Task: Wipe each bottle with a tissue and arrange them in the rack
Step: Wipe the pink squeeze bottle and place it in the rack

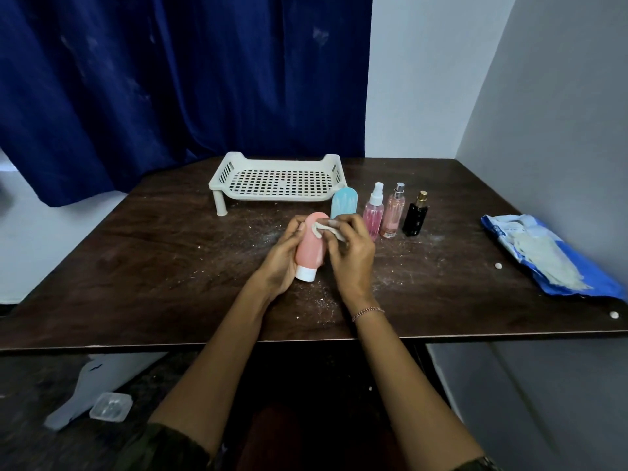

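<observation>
My left hand (pixel 280 256) grips a pink squeeze bottle (pixel 310 248) with a white cap, cap pointing toward me, just above the table. My right hand (pixel 351 256) pinches a crumpled white tissue (pixel 328 230) against the bottle's upper side. Behind them stand a light blue bottle (pixel 344 202), a pink spray bottle (pixel 373 212), a taller pink perfume bottle (pixel 393 212) and a black bottle (pixel 416 215) in a row. The white perforated rack (pixel 278 180) stands on legs at the back of the table with nothing in it.
A blue tissue pack (pixel 550 256) lies open at the right edge of the dark wooden table (pixel 153 266). Small tissue bits (pixel 498 265) dot the tabletop. A blue curtain hangs behind, and a wall runs close along the right side.
</observation>
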Available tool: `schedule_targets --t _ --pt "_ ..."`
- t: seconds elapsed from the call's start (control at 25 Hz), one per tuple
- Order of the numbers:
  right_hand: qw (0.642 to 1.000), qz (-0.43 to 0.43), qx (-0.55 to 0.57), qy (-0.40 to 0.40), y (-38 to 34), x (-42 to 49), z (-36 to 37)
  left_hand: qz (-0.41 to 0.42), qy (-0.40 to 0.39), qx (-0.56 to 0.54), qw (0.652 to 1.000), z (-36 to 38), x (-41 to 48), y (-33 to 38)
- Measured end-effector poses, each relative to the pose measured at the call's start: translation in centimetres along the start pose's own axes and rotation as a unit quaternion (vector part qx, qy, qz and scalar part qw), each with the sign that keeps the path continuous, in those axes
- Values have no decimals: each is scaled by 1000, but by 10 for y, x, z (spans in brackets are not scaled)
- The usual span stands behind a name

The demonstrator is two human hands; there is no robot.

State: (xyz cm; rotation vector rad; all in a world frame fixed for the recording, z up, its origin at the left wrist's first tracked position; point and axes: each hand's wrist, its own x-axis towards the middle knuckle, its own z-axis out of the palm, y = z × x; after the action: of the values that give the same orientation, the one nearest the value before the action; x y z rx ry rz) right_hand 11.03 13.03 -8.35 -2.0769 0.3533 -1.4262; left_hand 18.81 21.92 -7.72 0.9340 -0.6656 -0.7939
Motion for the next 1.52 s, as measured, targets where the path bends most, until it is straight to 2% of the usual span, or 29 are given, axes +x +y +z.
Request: schedule_targets --t 0.12,0.36,0.68,1.08,1.36,1.52 --pt "998 40 7 40 3 4 -5 -3 -1 44 999 0 -1 -1" --pt "998 28 26 59 3 5 -5 -21 -24 58 998 1 -2 -2" --pt "999 22 35 35 8 6 -5 -11 -13 78 997 -2 -1 -2" --pt "995 71 63 17 9 5 -6 -17 -1 82 996 -5 2 -1" --pt "994 58 74 -62 8 3 -4 43 74 21 996 -12 9 -1" --pt "997 57 46 -24 9 4 -2 12 60 17 998 -9 9 -2"
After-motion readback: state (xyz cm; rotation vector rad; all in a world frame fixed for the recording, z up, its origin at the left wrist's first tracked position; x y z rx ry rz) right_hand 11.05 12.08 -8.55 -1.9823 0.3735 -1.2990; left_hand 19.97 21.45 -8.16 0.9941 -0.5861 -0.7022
